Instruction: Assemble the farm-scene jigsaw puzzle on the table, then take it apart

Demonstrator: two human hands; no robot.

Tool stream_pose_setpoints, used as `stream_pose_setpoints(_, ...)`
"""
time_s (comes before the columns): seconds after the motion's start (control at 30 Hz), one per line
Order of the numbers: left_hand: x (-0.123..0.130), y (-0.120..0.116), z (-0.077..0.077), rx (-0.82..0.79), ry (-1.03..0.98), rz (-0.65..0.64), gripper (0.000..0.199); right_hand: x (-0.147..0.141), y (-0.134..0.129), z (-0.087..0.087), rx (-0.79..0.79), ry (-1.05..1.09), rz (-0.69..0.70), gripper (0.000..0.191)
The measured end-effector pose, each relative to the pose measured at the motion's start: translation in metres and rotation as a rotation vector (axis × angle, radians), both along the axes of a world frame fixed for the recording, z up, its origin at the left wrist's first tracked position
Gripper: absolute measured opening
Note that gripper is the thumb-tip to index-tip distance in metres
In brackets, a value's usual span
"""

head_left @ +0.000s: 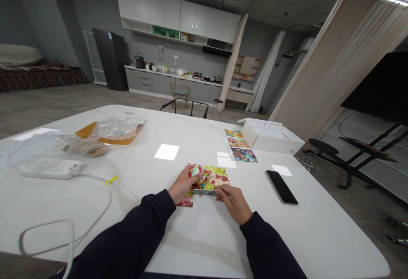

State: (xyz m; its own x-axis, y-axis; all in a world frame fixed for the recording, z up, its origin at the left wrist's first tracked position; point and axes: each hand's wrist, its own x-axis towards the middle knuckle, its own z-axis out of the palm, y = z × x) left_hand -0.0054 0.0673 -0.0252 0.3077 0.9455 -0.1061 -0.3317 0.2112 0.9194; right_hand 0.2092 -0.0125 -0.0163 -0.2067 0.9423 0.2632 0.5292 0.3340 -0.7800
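Note:
A loose patch of brightly printed jigsaw pieces (208, 179) lies on the white table (197, 236), partly hidden by my hands. My left hand (184, 184) presses its fingers onto the patch's left side and seems to pinch pieces there. My right hand (234, 204) grips the near edge, where a pale-edged piece (204, 192) shows. A red piece (185, 201) sticks out below my left hand. Three printed picture cards (239, 146) lie in a column beyond the pieces.
An open white box (270, 136) stands at the far right edge. A black smartphone (282, 187) lies to my right. On the left are plastic bags (116, 128), an orange envelope (86, 131), and a white power adapter (52, 169) with its cable (95, 219).

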Motion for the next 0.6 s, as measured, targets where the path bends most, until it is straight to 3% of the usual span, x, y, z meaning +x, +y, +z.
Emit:
stream_pose_setpoints(0.23,0.000,-0.001,0.005,0.000,0.046,0.005,0.062,-0.005,-0.002,0.007,0.162,0.154,-0.038,0.012)
stream_pose_setpoints(0.47,-0.002,-0.007,0.020,-0.017,-0.195,-0.268,0.045,-0.008,0.002,0.009,0.087,0.439,-0.159,0.025)
stream_pose_setpoints(0.6,-0.007,-0.003,0.022,-0.028,-0.239,-0.130,0.041,-0.010,0.004,0.008,0.083,0.511,-0.237,0.033)
